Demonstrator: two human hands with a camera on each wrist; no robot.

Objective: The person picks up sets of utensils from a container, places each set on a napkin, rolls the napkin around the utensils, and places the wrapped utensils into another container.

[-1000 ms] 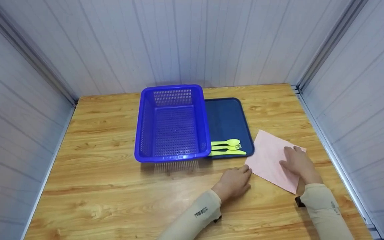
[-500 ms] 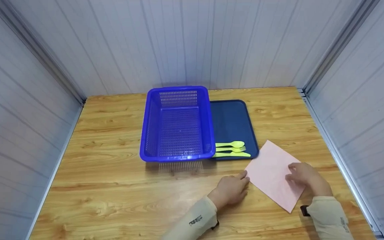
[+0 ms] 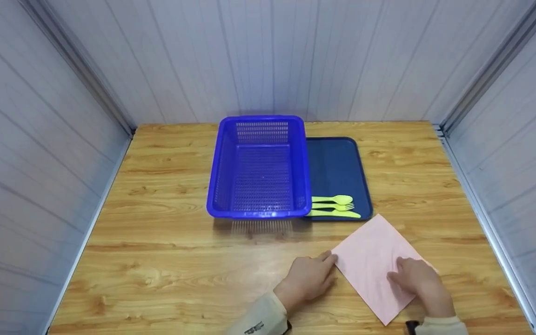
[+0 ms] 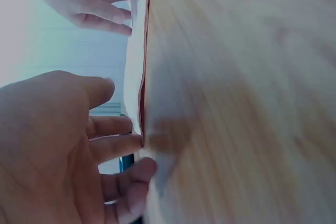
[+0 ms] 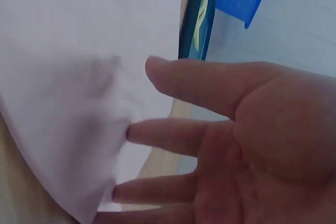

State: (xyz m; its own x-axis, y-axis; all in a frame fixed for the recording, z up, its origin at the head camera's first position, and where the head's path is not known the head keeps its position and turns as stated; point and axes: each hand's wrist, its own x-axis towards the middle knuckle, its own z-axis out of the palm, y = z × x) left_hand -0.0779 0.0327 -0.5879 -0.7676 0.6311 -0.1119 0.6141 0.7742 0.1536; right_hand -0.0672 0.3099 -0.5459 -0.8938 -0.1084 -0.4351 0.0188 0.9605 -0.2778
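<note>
A folded pink paper napkin (image 3: 379,270) lies turned like a diamond on the wooden table. At its left corner my left hand (image 3: 309,279) touches the edge with relaxed fingertips. The left wrist view shows that hand's fingers (image 4: 116,148) loosely bent against the table beside the napkin's edge. My right hand (image 3: 419,281) rests its fingertips on the napkin's right part. Seen from the right wrist, its thumb is off the paper and the fingers (image 5: 163,136) are fairly straight, the fingertips touching the paper, with nothing pinched.
Behind the hands stands a blue plastic basket (image 3: 306,177), its right side overlapping a dark blue tray (image 3: 335,163). A yellow spoon (image 3: 342,199), fork (image 3: 342,207) and knife (image 3: 342,214) lie on the tray, their handles partly hidden by the basket. Panel walls (image 3: 272,60) enclose the table.
The napkin has slid toward the person and turned, away from the tray's corner. Both hands moved nearer with it. The head view has also shifted, so the basket and tray appear further right.
</note>
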